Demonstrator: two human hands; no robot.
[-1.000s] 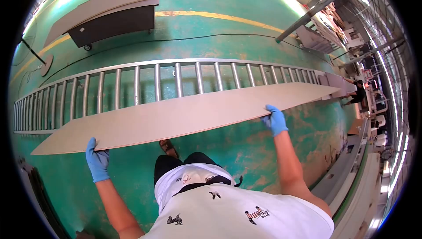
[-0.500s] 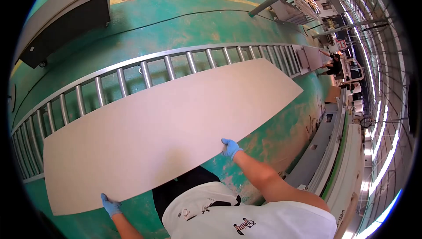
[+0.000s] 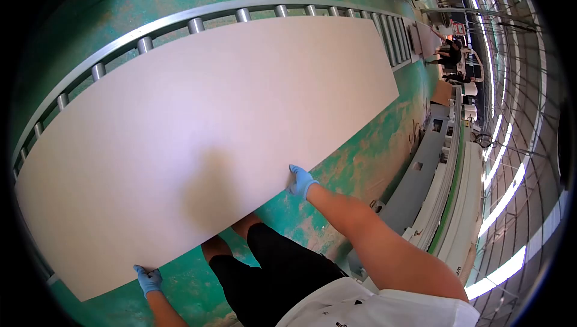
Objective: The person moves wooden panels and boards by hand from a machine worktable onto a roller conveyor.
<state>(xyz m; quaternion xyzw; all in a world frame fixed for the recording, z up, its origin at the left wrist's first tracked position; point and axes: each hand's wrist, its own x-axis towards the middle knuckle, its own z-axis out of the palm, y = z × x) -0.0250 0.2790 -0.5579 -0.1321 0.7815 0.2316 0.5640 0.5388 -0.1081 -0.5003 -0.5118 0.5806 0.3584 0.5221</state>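
Note:
A large, pale, flat panel [image 3: 210, 110] lies over the metal roller conveyor [image 3: 195, 25] and hides most of its rollers. Its near edge is gripped by both of my hands, which wear blue gloves. My left hand [image 3: 148, 279] is closed on the edge near the panel's lower left corner, thumb on top. Farther right along the same edge, my right hand [image 3: 300, 181] is closed on it too, thumb on the upper face. The fingers under the panel are hidden.
Long grey and white machinery [image 3: 448, 177] with a green strip runs along the right. Another person [image 3: 449, 53] stands near the conveyor's far end, beside smaller panels [image 3: 428, 39]. My legs are just below the panel's near edge.
The panel has gone from steeply tilted to flatter, showing its broad face over the conveyor. My view has swung, and the dark cart with panels has mostly left it. Both hands have kept their grip.

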